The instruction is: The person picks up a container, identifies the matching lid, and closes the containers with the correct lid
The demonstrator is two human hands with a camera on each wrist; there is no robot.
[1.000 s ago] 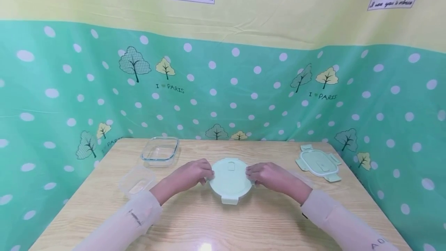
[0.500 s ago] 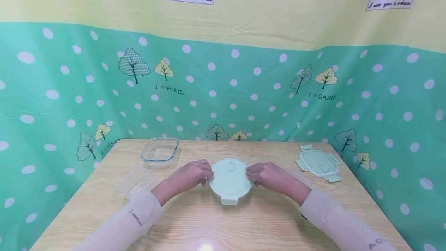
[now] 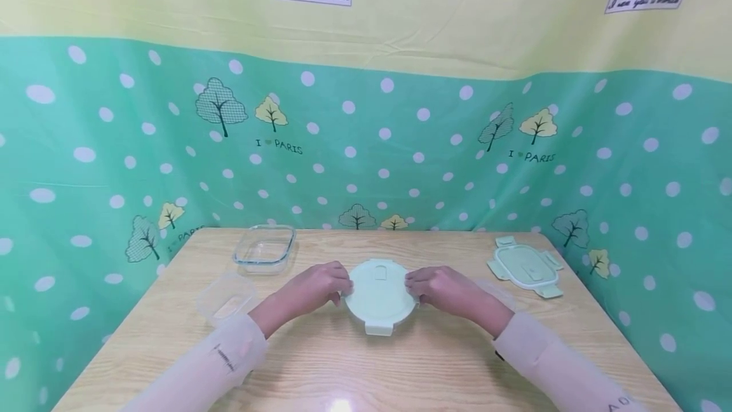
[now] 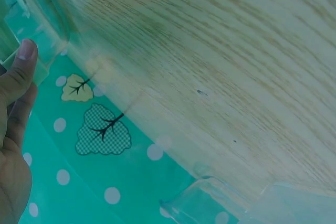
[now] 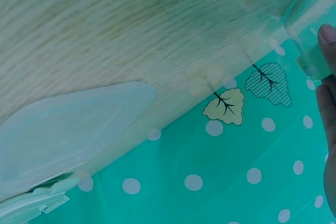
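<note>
Midway across the table is a round food container, its pale green lid [image 3: 380, 301] facing up with a latch flap toward me. My left hand [image 3: 314, 288] pinches the flap on the lid's left side between thumb and fingers. On the opposite side my right hand [image 3: 440, 288] pinches the right flap the same way. The right wrist view shows the clear glass wall [image 5: 299, 11] under the lid, near the thumb [image 5: 328, 35]. In the left wrist view, the left thumb [image 4: 23, 59] presses against a green flap.
A rectangular glass container [image 3: 265, 266] stands at the back left, with a clear box [image 3: 223, 301] in front of it, beside my left forearm. At the back right lies a green rectangular lid [image 3: 523, 266] with flaps out. A translucent lid [image 5: 68, 135] lies near my right wrist.
</note>
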